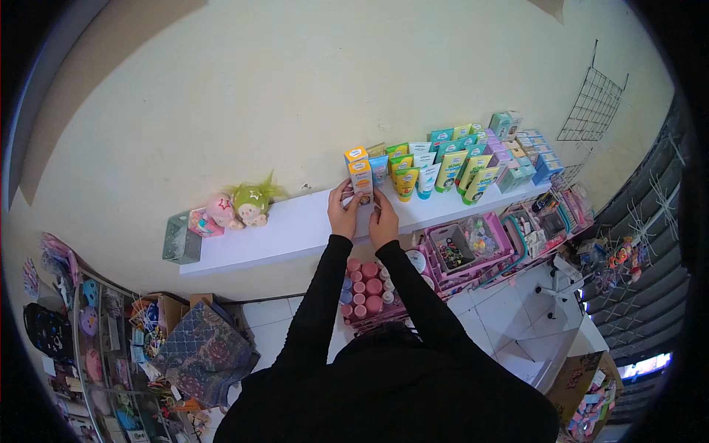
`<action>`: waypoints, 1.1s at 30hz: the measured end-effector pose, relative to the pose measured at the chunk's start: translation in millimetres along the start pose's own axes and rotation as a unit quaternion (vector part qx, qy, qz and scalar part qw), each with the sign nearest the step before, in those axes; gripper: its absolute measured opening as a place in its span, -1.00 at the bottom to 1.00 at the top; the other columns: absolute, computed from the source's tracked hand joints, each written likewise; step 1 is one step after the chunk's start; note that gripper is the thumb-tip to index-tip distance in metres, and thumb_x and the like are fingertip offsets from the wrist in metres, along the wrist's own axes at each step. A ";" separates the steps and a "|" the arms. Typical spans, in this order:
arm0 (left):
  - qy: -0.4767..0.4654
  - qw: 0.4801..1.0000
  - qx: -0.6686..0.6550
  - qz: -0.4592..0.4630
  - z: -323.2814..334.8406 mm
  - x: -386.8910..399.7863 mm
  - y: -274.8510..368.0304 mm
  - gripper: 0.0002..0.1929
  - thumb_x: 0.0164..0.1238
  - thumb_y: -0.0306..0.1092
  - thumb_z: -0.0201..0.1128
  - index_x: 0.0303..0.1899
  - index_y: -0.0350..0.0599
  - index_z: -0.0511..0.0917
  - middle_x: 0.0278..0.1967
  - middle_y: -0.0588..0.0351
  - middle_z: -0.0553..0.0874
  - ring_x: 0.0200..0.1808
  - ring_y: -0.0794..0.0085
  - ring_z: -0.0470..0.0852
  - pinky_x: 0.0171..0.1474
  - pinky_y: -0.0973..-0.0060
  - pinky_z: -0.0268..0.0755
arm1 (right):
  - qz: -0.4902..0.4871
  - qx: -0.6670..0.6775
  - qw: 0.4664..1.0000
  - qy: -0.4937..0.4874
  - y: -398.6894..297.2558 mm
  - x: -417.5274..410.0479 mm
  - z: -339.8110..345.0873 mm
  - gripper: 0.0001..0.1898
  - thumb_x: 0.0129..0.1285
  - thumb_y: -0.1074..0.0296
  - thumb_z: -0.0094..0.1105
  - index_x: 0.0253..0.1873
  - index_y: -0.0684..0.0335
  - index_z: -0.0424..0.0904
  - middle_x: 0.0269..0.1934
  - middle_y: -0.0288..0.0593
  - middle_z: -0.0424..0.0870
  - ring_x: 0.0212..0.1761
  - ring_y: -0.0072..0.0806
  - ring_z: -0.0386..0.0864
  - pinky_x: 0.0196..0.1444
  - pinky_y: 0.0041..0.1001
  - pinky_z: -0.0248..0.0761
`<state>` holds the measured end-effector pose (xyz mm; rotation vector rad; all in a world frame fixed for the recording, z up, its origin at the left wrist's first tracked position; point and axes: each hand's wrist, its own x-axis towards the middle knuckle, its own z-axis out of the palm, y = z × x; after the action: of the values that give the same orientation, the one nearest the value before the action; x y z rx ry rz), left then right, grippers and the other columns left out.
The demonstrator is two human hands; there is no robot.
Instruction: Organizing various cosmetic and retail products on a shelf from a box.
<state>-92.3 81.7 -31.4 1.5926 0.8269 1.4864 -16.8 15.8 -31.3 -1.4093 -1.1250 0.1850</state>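
A white shelf (288, 227) runs along the wall before me. On it stands an orange-and-white carton (362, 176), upright, with a similar carton (355, 153) directly behind it. My left hand (342, 211) grips the front carton at its lower left, thumb across the front face. At the lower right edge of that carton is my right hand (383, 222), fingers bent; whether it presses on the carton is unclear. A blue tube (379, 169) stands just right of the cartons. Yellow tubes (407, 184), white tubes (428, 180) and lime-green tubes (451, 171) follow in rows.
Small boxes (516, 176) fill the shelf's right end. Plush toys (252, 206) and a green box (183, 238) sit at its left. Below are pink-lidded containers (374, 287) and a pink crate (501, 235). A wire grid (592, 105) hangs on the wall.
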 end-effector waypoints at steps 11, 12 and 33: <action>0.027 0.999 0.007 -0.015 2.8 5.5 2.8 -0.60 0.08 -0.45 0.25 0.01 -0.22 0.41 -0.15 0.03 0.49 -0.17 0.40 0.53 -0.13 0.51 0.44 | 0.017 -0.010 0.999 -0.038 6.5 6.2 5.8 -0.53 0.08 0.66 -0.23 0.16 0.32 0.23 -0.01 0.13 0.45 0.05 -0.13 0.43 0.07 -0.37 0.29; 0.031 0.999 0.010 -0.022 1.2 6.4 4.1 -0.60 0.09 -0.44 0.24 0.01 -0.23 0.41 -0.14 0.02 0.49 -0.16 0.39 0.53 -0.12 0.51 0.44 | 0.017 -0.010 0.999 -0.040 3.6 6.4 7.0 -0.53 0.08 0.66 -0.23 0.16 0.32 0.23 -0.01 0.13 0.45 0.05 -0.13 0.43 0.07 -0.37 0.29; -0.006 0.999 -0.034 -0.032 -1.1 -0.6 6.3 -0.53 0.09 -0.42 0.25 0.07 -0.21 0.34 -0.06 0.02 0.46 -0.04 0.34 0.47 -0.10 0.43 0.46 | -0.007 -0.057 0.998 0.005 1.3 -5.3 9.0 -0.49 0.06 0.67 -0.25 0.20 0.32 0.21 0.03 0.16 0.41 0.06 -0.10 0.41 0.07 -0.34 0.27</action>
<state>-93.8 78.3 -26.1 1.5089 0.8046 1.4443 -25.2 18.5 -37.1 -1.5003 -1.1528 0.1054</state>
